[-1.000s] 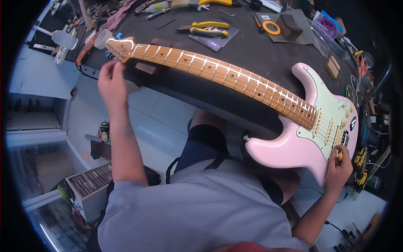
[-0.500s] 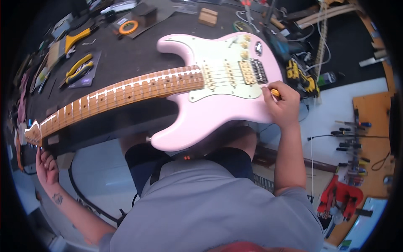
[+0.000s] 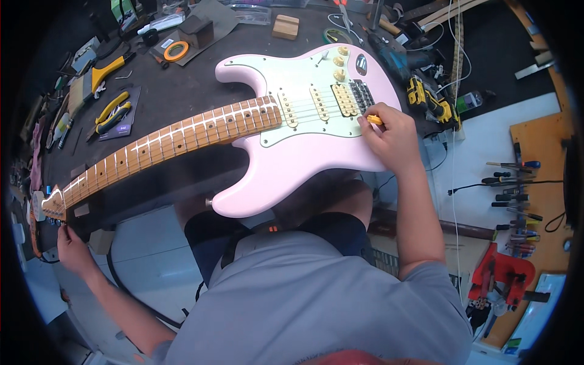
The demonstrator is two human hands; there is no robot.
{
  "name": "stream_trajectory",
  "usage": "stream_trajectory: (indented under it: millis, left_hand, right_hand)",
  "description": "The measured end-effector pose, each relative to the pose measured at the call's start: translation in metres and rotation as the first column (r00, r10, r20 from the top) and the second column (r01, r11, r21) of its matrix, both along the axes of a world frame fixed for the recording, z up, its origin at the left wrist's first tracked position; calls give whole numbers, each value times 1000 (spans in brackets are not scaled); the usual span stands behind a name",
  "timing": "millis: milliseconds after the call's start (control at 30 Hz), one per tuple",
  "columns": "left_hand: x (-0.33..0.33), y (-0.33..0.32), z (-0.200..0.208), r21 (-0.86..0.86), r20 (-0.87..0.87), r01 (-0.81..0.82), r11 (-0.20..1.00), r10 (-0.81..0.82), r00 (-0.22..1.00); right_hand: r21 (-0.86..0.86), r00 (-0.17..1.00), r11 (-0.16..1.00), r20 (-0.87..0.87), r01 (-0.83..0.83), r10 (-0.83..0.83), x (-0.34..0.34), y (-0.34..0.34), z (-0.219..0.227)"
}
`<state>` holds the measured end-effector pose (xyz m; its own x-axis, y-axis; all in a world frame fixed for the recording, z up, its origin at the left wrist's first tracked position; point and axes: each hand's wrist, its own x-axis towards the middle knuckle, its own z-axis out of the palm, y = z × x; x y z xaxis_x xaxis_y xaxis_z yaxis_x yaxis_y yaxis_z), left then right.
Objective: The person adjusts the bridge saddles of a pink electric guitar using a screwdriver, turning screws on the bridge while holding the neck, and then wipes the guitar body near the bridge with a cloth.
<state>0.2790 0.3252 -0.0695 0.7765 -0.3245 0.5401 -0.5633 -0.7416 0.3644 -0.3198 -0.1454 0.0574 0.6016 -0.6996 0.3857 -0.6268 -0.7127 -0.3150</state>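
Observation:
A pink electric guitar (image 3: 286,173) with a pale mint pickguard lies face up across the table edge over my lap. Its maple neck (image 3: 176,141) runs to the left, and the headstock (image 3: 55,205) is at the far left. There my left hand (image 3: 74,249) pinches a tuning peg (image 3: 62,222) on the near side. My right hand (image 3: 394,135) is closed around a small yellow-orange object (image 3: 375,120), its kind unclear, beside the bridge (image 3: 364,96). The fingertips are close to the strings and the pickguard's edge.
Yellow-handled pliers (image 3: 112,112), a brush (image 3: 82,91) and a roll of orange tape (image 3: 176,51) lie beyond the neck. A wooden block (image 3: 286,27) is at the back. A yellow-and-black power tool (image 3: 432,100) sits right of the body. Screwdrivers (image 3: 517,198) hang farther right.
The view has shifted, so the guitar body sits slightly farther left. My left hand has turned at the tuning peg, its fingers now less visible. The right hand keeps its grip near the bridge.

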Motion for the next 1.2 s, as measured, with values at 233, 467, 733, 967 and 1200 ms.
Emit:
stream_trajectory:
  millis: [233,467,733,967,1200]
  left_hand:
    - [19,7,20,-555,-711,-412,722,-154,686]
    - [27,18,-7,-471,-422,-21,882,-205,883]
    - [3,2,4,-398,-140,-5,917,-55,989]
    - [36,26,-6,-618,-621,-164,769,-349,702]
    - [-7,-5,10,-78,-66,-48,996,43,997]
  right_hand:
    - [-115,997,990,-2,-80,81,2,-10,-14]
    - [5,998,998,4,57,-57,0,-2,-2]
    - [-64,994,997,98,-41,47,14,-1,-14]
    - [-23,1000,1000,12,1,-1,3,-2,-4]
    - [163,894,981,415,109,-169,-31,-24,4]
